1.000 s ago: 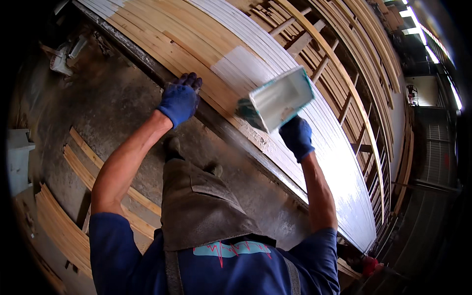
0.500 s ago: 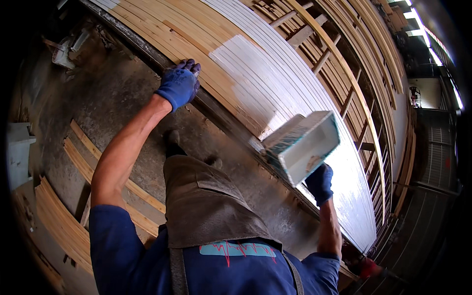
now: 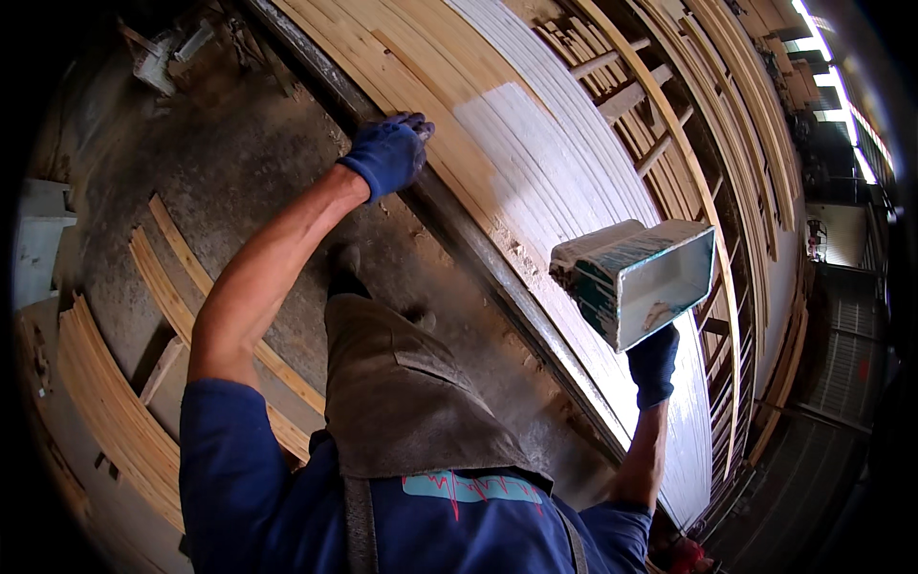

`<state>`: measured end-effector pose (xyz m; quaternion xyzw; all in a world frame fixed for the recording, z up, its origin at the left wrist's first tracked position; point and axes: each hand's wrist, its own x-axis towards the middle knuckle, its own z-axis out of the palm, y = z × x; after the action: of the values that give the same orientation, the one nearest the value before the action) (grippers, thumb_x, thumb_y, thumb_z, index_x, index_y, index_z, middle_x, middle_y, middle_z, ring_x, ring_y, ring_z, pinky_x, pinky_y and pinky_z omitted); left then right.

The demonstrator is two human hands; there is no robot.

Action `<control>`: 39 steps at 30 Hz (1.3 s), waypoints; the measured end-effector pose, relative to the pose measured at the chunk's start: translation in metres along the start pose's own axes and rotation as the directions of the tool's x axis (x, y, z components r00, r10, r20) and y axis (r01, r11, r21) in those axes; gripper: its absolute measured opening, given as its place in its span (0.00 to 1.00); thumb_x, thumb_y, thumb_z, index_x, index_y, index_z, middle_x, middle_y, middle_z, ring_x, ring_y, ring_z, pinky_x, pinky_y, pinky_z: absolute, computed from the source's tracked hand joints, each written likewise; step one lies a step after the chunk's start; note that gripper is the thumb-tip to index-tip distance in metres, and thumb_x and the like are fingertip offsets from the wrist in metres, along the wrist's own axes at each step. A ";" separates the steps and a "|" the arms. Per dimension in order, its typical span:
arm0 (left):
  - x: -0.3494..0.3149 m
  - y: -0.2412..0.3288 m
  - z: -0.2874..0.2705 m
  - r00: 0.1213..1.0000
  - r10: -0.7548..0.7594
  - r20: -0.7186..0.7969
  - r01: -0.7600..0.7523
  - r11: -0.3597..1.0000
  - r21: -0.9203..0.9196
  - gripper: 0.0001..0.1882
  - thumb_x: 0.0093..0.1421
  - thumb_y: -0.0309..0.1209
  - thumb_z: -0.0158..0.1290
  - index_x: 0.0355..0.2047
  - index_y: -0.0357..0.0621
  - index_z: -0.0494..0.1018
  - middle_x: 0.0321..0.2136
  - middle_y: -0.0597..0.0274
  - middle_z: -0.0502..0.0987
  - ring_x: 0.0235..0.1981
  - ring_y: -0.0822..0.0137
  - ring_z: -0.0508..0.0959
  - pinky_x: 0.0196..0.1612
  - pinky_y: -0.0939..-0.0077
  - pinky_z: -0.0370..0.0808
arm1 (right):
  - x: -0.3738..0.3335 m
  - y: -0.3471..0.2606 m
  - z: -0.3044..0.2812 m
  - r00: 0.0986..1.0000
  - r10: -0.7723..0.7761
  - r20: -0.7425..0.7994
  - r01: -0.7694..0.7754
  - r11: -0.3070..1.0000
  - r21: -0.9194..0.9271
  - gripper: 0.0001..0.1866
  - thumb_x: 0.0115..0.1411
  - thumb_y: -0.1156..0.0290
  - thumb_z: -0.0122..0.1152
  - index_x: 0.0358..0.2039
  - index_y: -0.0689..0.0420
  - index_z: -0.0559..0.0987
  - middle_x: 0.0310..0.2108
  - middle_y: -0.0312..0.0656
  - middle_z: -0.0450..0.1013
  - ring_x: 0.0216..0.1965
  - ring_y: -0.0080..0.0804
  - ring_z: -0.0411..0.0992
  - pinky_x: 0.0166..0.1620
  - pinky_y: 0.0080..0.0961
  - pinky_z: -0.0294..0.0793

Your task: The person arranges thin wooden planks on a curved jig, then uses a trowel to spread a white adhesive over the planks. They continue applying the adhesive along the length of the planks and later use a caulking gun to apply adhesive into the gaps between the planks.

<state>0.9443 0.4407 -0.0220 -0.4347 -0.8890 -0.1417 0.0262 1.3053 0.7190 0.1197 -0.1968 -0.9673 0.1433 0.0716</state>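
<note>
My left hand (image 3: 390,158), in a blue work glove, lies on the near edge of long bare wooden strips (image 3: 459,86), fingers stretched out and together. My right hand (image 3: 655,364), also gloved in blue, is shut on an open paint box (image 3: 660,277), off-white with teal smears on its sides. Tilted, it shows me its hollow, paint-stained inside. The box is over a part of the strips coated in wet-looking white paint (image 3: 540,143). Whether it touches them I cannot tell. The palm and most fingers of my right hand are hidden.
A dark rail (image 3: 469,244) runs along the near side of the strips. Beyond them stand wooden racks (image 3: 660,143) and stacked lumber (image 3: 732,115). Loose boards (image 3: 115,392) lie at the lower left, near a pale grey box-like object (image 3: 38,239). Something red (image 3: 686,555) shows at the lower right.
The paint box has shifted right and farther in over the strips, away from their near edge. The whole view has turned slightly; my left hand stays on the strips' edge.
</note>
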 end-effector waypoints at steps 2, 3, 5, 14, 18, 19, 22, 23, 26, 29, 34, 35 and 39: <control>0.003 -0.006 -0.001 0.998 0.016 -0.053 -0.020 0.997 -0.072 0.20 0.56 0.33 0.51 0.50 0.46 0.72 0.50 0.55 0.73 0.52 0.58 0.72 0.53 0.65 0.70 | 0.009 -0.013 0.001 0.998 -0.057 -0.014 0.057 0.998 0.025 0.03 0.48 0.77 0.60 0.24 0.58 0.75 0.25 0.45 0.75 0.28 0.43 0.77 0.32 0.29 0.74; 0.004 -0.010 -0.004 0.998 0.012 -0.055 -0.020 0.989 -0.148 0.20 0.56 0.32 0.51 0.49 0.46 0.72 0.48 0.55 0.74 0.51 0.58 0.73 0.53 0.66 0.71 | 0.018 -0.021 0.002 0.996 -0.089 -0.021 0.090 0.995 0.037 0.03 0.48 0.78 0.60 0.23 0.57 0.75 0.25 0.45 0.75 0.29 0.43 0.77 0.32 0.29 0.74; 0.004 -0.020 -0.011 0.998 0.002 -0.061 -0.020 0.955 -0.295 0.18 0.55 0.29 0.52 0.47 0.46 0.74 0.45 0.54 0.76 0.47 0.57 0.75 0.51 0.67 0.73 | 0.028 -0.026 0.025 0.998 -0.040 0.040 0.035 0.993 0.116 0.02 0.49 0.75 0.60 0.25 0.56 0.76 0.24 0.45 0.75 0.28 0.45 0.76 0.31 0.30 0.74; -0.015 -0.103 -0.034 0.992 -0.035 -0.119 -0.074 0.601 -0.796 0.20 0.59 0.25 0.49 0.53 0.40 0.68 0.42 0.54 0.77 0.44 0.65 0.77 0.46 0.74 0.75 | 0.147 -0.139 0.121 0.923 -0.139 0.359 0.229 0.948 -0.221 0.07 0.50 0.72 0.53 0.29 0.50 0.79 0.21 0.45 0.75 0.24 0.47 0.75 0.25 0.40 0.72; -0.102 -0.227 -0.014 0.783 -0.600 -0.160 0.048 0.315 -0.948 0.19 0.60 0.25 0.49 0.52 0.40 0.68 0.40 0.53 0.77 0.37 0.62 0.78 0.38 0.73 0.76 | 0.257 -0.240 0.166 0.923 -0.270 0.275 0.305 0.948 -0.091 0.04 0.53 0.70 0.54 0.25 0.53 0.76 0.19 0.49 0.73 0.24 0.52 0.73 0.25 0.44 0.71; -0.132 -0.256 0.002 0.702 -0.670 -0.241 0.121 0.446 -0.887 0.18 0.60 0.27 0.49 0.51 0.39 0.68 0.39 0.46 0.77 0.33 0.53 0.80 0.35 0.68 0.76 | 0.290 -0.269 0.181 0.919 -0.318 0.233 0.337 0.941 -0.045 0.06 0.54 0.68 0.54 0.26 0.54 0.76 0.20 0.51 0.74 0.24 0.53 0.73 0.26 0.45 0.71; -0.222 -0.285 0.022 0.696 -0.713 0.078 0.649 0.580 -0.492 0.14 0.63 0.41 0.45 0.34 0.43 0.72 0.31 0.40 0.75 0.33 0.41 0.75 0.32 0.55 0.73 | 0.402 -0.352 0.227 0.899 -0.372 0.232 0.384 0.923 -0.008 0.10 0.56 0.63 0.55 0.29 0.56 0.78 0.24 0.54 0.75 0.28 0.54 0.74 0.32 0.46 0.73; -0.256 -0.287 0.044 0.703 -0.706 0.085 0.651 0.592 -0.475 0.15 0.64 0.41 0.44 0.30 0.43 0.71 0.28 0.42 0.75 0.32 0.41 0.75 0.32 0.53 0.72 | 0.439 -0.379 0.242 0.879 -0.423 0.220 0.429 0.903 0.021 0.11 0.56 0.62 0.55 0.31 0.56 0.78 0.26 0.55 0.75 0.30 0.54 0.74 0.33 0.45 0.73; -0.356 -0.276 0.117 0.745 -0.614 0.262 0.665 0.647 -0.373 0.14 0.61 0.38 0.43 0.29 0.42 0.72 0.31 0.43 0.75 0.35 0.45 0.76 0.37 0.53 0.73 | 0.540 -0.472 0.274 0.869 -0.423 0.256 0.437 0.899 0.001 0.14 0.57 0.62 0.51 0.37 0.57 0.77 0.35 0.57 0.75 0.40 0.53 0.74 0.42 0.45 0.72; -0.428 -0.251 0.162 0.855 -0.474 0.208 0.512 0.835 -0.201 0.10 0.58 0.32 0.44 0.29 0.43 0.74 0.32 0.50 0.78 0.35 0.52 0.77 0.40 0.58 0.75 | 0.607 -0.544 0.302 0.877 -0.413 0.246 0.423 0.906 0.013 0.14 0.55 0.64 0.53 0.37 0.58 0.79 0.37 0.57 0.75 0.42 0.54 0.74 0.44 0.44 0.72; -0.454 -0.262 0.168 0.782 -0.464 0.417 0.623 0.615 -0.483 0.11 0.53 0.29 0.49 0.36 0.42 0.76 0.35 0.54 0.78 0.36 0.59 0.78 0.39 0.65 0.76 | 0.648 -0.555 0.315 0.868 -0.467 0.169 0.452 0.884 0.120 0.15 0.57 0.68 0.49 0.41 0.57 0.79 0.41 0.56 0.74 0.43 0.53 0.72 0.47 0.40 0.70; -0.487 -0.258 0.196 0.690 -0.551 0.470 0.672 0.244 -0.700 0.12 0.54 0.29 0.50 0.38 0.41 0.76 0.35 0.54 0.79 0.35 0.60 0.79 0.37 0.66 0.77 | 0.626 -0.573 0.298 0.871 -0.429 0.239 0.426 0.902 0.066 0.14 0.57 0.65 0.50 0.41 0.56 0.78 0.40 0.55 0.75 0.42 0.52 0.73 0.46 0.39 0.71; -0.430 -0.280 0.138 0.288 -0.509 0.811 0.569 -0.590 -0.573 0.10 0.60 0.30 0.49 0.42 0.46 0.74 0.26 0.60 0.79 0.19 0.71 0.75 0.18 0.82 0.64 | 0.551 -0.460 0.245 0.886 -0.360 0.293 0.392 0.918 -0.060 0.17 0.62 0.57 0.47 0.39 0.56 0.78 0.32 0.47 0.76 0.32 0.42 0.75 0.38 0.36 0.74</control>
<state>1.0035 -0.0130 -0.2916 0.3126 -0.5679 -0.6592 -0.3811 0.5893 0.4737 0.0730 0.0125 -0.9941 0.0956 -0.0492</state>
